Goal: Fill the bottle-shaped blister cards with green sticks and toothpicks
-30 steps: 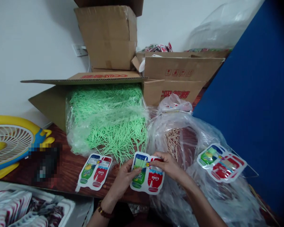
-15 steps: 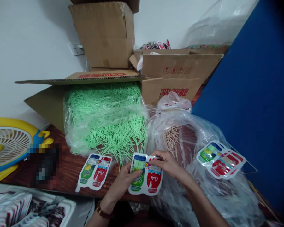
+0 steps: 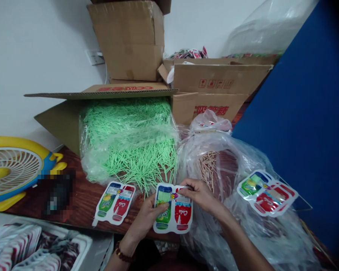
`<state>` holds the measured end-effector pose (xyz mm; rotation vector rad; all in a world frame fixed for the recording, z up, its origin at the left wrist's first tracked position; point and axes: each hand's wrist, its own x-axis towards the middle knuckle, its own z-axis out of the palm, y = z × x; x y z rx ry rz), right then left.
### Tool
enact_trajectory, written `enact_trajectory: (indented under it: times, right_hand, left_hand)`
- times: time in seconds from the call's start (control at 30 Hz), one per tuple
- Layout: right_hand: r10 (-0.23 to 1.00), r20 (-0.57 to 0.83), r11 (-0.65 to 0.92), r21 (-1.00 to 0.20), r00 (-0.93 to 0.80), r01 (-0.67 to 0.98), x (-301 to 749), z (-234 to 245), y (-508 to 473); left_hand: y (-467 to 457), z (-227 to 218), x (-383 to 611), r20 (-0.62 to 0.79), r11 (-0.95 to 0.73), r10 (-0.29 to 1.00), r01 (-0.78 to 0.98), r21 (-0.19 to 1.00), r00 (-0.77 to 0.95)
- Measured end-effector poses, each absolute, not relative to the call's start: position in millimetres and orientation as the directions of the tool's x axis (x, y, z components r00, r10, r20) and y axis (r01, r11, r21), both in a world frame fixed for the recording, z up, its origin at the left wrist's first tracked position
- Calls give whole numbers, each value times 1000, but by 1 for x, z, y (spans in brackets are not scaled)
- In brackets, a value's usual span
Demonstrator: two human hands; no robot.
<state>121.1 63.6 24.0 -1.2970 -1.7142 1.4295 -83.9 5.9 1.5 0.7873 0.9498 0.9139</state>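
Observation:
A jar-shaped double candy pouch (image 3: 183, 216), green Sprite on one half and red Cola on the other, is held upright over the table's front edge. My left hand (image 3: 147, 218) grips its left side, thumb across the green half, where pale green sticks show through a window. My right hand (image 3: 199, 194) pinches the top of the red half; whether anything else is between the fingertips is hidden. Another such pouch (image 3: 115, 203) lies flat to the left. More pouches (image 3: 267, 194) overlap on clear plastic at the right.
Green candy sticks (image 3: 138, 150) spill from a bag in a cardboard box (image 3: 56, 116). Brown sticks (image 3: 207, 169) lie inside a plastic bag (image 3: 243, 158). A yellow-blue fan (image 3: 14, 171) stands left, above a white foam box (image 3: 86, 246) of pouches. A blue panel (image 3: 288, 124) bounds the right.
The view has shifted slightly, so the surroundings sit a little further right. Both hands keep their hold on the pouch, with the right fingers moved slightly at its top edge.

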Motion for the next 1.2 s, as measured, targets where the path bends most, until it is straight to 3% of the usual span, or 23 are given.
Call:
enact_trajectory:
  times: [0.17,0.3,0.43,0.73,0.97,1.2]
  right_hand:
    - [907,-120,31,-936,-403,350,118,25,65]
    - [915,71,212,-921,-397,326,110,39,65]
    - [839,201,378,-883,-506,277,97,53,65]
    - [852,164,373,-856,-497,358,92,43,66]
    - [898,-90,195,-797,-431,572,119,33,47]
    - [907,-121,80,-891,-404,446,116,27,28]
  left_hand:
    - [4,-2,-88,-324,377,919,-258,890,225]
    - [4,-5,-90,-325,369,925,-258,893,197]
    - [3,-7,-90,-333,370,926,-256,893,177]
    - [0,-12,-94,-348,374,924,-184,909,162]
    - [-2,-1,-88,-290,341,929,-231,911,230]
    - [-1,11,-75,-197,198,958,14,980,207]
